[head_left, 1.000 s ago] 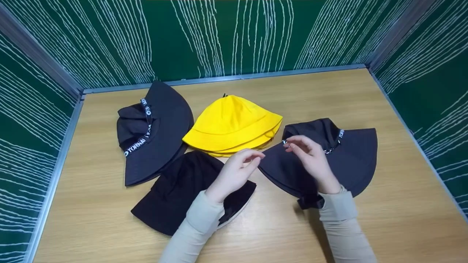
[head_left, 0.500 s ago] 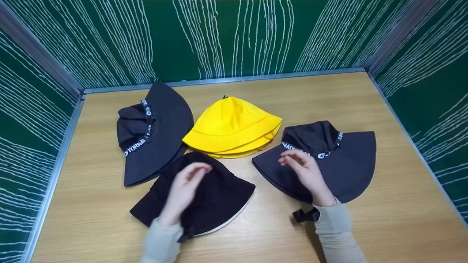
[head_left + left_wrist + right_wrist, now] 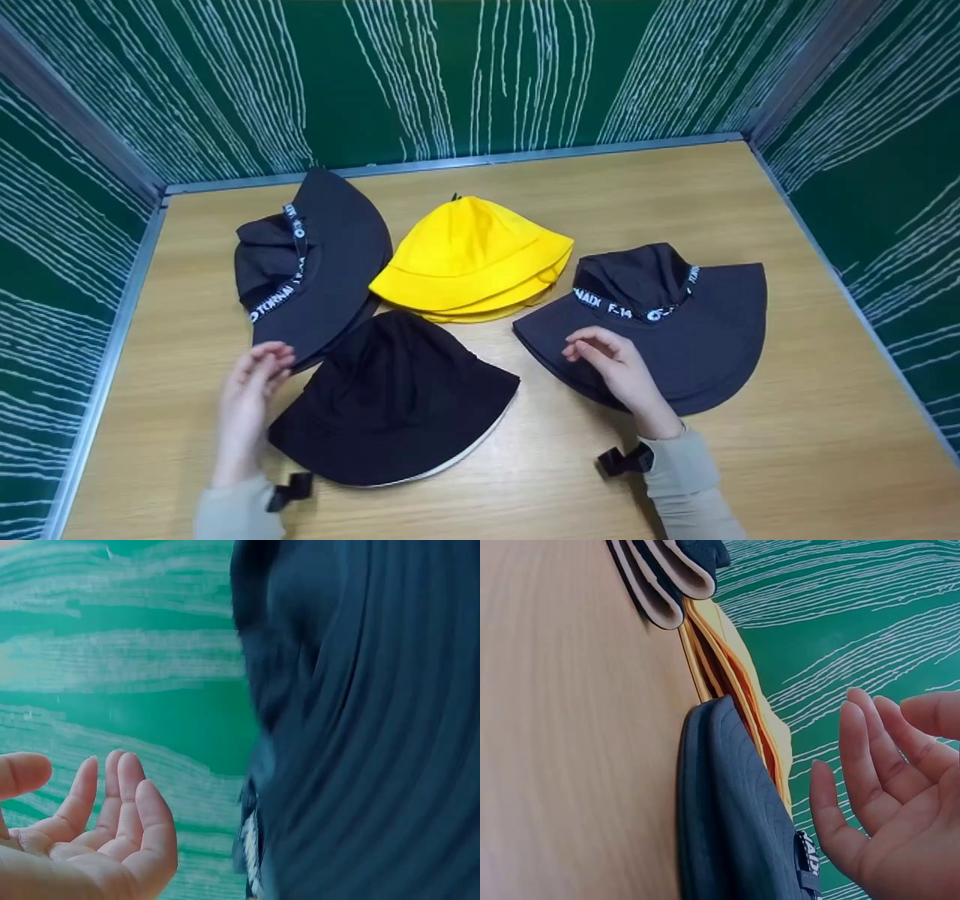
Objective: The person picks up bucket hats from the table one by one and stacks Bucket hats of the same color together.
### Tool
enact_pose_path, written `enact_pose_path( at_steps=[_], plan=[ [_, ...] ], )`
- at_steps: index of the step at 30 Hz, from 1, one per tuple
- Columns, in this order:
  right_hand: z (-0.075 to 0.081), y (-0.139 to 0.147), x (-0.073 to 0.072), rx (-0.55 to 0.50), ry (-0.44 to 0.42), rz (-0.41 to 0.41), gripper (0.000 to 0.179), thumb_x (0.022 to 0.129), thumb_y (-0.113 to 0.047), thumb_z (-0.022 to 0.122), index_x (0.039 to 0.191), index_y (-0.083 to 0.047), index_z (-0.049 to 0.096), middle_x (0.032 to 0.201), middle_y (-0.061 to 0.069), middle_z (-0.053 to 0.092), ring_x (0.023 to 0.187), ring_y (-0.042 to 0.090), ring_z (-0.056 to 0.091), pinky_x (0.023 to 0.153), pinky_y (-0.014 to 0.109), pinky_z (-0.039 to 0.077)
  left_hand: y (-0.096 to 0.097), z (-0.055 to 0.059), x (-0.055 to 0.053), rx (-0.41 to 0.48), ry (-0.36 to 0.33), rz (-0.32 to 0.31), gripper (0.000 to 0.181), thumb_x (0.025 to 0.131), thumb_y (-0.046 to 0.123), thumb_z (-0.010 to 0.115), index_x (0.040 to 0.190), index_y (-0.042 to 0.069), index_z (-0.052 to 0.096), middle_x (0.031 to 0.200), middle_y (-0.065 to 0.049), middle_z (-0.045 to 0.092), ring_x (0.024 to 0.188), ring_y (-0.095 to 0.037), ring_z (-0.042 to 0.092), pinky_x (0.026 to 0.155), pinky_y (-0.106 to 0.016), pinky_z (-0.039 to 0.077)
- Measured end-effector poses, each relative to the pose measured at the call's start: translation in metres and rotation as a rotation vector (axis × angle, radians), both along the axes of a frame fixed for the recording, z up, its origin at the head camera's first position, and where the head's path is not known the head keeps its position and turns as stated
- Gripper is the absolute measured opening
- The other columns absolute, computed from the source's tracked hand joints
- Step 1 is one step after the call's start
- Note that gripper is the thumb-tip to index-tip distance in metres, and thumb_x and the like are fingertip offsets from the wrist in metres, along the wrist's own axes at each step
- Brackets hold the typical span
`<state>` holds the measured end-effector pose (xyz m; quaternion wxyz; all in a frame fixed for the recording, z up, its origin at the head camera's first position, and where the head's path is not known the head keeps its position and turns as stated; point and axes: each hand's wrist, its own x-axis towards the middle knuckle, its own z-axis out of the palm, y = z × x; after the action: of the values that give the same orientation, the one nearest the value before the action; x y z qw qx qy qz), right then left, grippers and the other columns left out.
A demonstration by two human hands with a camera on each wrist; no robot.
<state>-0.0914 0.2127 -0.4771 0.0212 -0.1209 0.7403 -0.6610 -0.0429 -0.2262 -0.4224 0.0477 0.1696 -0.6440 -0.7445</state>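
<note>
My left hand [image 3: 251, 397] hovers at the near edge of the left dark hat [image 3: 345, 262], fingers loosely bent and nothing in them. In the left wrist view its fingers [image 3: 154, 825] spread slightly, with dark cloth beside them. Over the brim of the right dark hat [image 3: 705, 337], which has a lettered band, my right hand [image 3: 615, 367] is held with relaxed fingers and holds nothing. Between the hands lies a black bucket hat [image 3: 397, 397] with a pale edge under its brim. Behind it sits a yellow bucket hat [image 3: 472, 255] with layered brims.
The hats lie on a wooden table [image 3: 570, 480]. Green panels [image 3: 480, 75] with white streaks stand along the back and both sides, with a metal strip [image 3: 450, 161] where the back one meets the table. Dark wrist-worn devices [image 3: 292, 491] show near the cuffs.
My left hand has swung left, from above the black hat to the left hat's near edge. My right hand has drawn back slightly toward me. The hats stay about where they were.
</note>
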Motion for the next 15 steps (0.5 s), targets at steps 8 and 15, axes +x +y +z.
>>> enact_pose_path(
  at_steps=[8, 15],
  plan=[
    [-0.001, 0.001, 0.006, 0.023, -0.044, -0.008, 0.017, 0.094, 0.002, 0.05, 0.099, 0.016, 0.059, 0.083, -0.005, 0.066, 0.077, 0.006, 0.063, 0.078, 0.017, 0.052, -0.041, -0.001, -0.013, -0.104, -0.144, 0.118, 0.024, 0.1, 0.014, 0.044, 0.122, 0.005, 0.042, 0.091, 0.015, 0.06, 0.089, -0.001, 0.058, 0.084, -0.014, 0.047],
    [0.0, 0.002, 0.008, 0.032, -0.066, -0.013, 0.017, 0.094, 0.002, 0.05, 0.099, 0.016, 0.059, 0.083, -0.005, 0.066, 0.078, 0.006, 0.063, 0.078, 0.017, 0.053, -0.061, -0.011, -0.027, -0.182, -0.264, 0.119, 0.062, 0.1, 0.021, 0.042, 0.148, 0.006, 0.006, 0.11, 0.002, 0.047, 0.091, 0.001, 0.051, 0.1, -0.025, 0.04]
  ],
)
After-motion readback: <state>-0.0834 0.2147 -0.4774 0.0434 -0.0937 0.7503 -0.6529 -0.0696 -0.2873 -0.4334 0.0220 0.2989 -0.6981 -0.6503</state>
